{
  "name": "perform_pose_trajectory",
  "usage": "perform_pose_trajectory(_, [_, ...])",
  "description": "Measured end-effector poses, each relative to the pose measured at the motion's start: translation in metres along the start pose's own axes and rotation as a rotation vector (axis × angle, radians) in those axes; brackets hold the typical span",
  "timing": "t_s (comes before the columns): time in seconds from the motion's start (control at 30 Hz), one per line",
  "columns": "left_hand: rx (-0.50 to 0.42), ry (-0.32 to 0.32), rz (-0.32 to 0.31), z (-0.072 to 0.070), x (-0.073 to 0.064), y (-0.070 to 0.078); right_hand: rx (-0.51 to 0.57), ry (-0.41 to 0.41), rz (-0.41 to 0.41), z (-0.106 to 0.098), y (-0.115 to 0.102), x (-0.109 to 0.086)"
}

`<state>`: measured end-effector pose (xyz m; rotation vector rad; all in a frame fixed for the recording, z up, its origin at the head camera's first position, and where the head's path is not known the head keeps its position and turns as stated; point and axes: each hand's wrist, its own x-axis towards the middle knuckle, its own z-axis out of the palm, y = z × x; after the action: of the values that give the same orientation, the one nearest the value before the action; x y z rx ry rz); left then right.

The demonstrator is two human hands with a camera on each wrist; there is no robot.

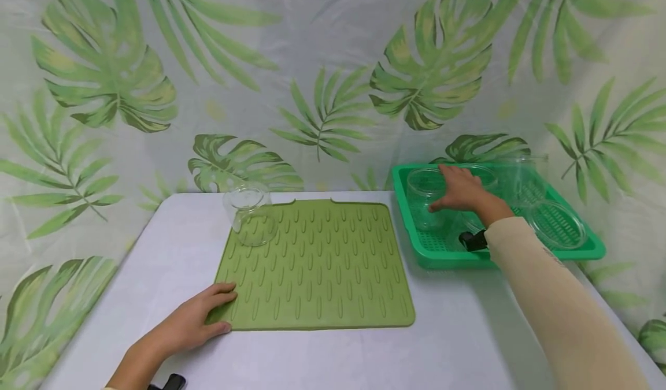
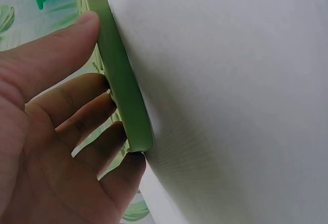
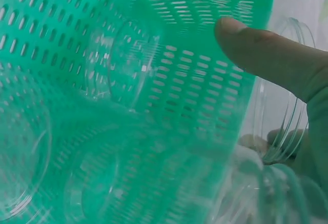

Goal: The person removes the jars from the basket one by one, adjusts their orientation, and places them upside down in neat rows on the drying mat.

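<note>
A green ribbed mat (image 1: 317, 263) lies on the white table. My left hand (image 1: 195, 318) rests at its front left corner; in the left wrist view the thumb and fingertips touch the mat's edge (image 2: 120, 75). One clear cup (image 1: 250, 216) stands at the mat's back left. My right hand (image 1: 463, 190) reaches over a green perforated basket (image 1: 432, 257), thumb and fingers spread, beside a clear cup (image 1: 424, 196). In the right wrist view the thumb stretches over the basket, and the other fingers are partly hidden behind clear rims. I see no firm hold there.
Inside the basket are several other clear vessels, including a tall one (image 1: 520, 176) at the back right and a tilted one (image 1: 557, 225) at the front right. A leaf-patterned curtain (image 1: 328, 78) hangs behind the table (image 1: 354, 358).
</note>
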<state>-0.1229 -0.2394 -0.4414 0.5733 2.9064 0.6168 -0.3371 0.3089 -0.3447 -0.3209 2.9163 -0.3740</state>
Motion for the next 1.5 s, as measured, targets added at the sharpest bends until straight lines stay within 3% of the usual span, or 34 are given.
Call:
perform_pose_trajectory(0.3, [0.001,0.008,-0.004,0.001,0.001,0.000,0.072,0.014,-0.033,-0.002,-0.003,-0.003])
perform_pose_trajectory(0.6, [-0.019,-0.006,-0.006,0.002,0.000,0.003,0.108,0.099,-0.080,-0.005,0.001,-0.003])
perform_pose_trajectory(0.9, [-0.003,0.016,-0.003,0.001,-0.001,0.004,0.193,0.123,-0.119,-0.023,-0.004,-0.010])
perform_pose_trajectory(1.5, [-0.002,0.022,0.001,0.001,-0.002,0.003,0.372,0.208,-0.118,-0.057,-0.027,-0.050])
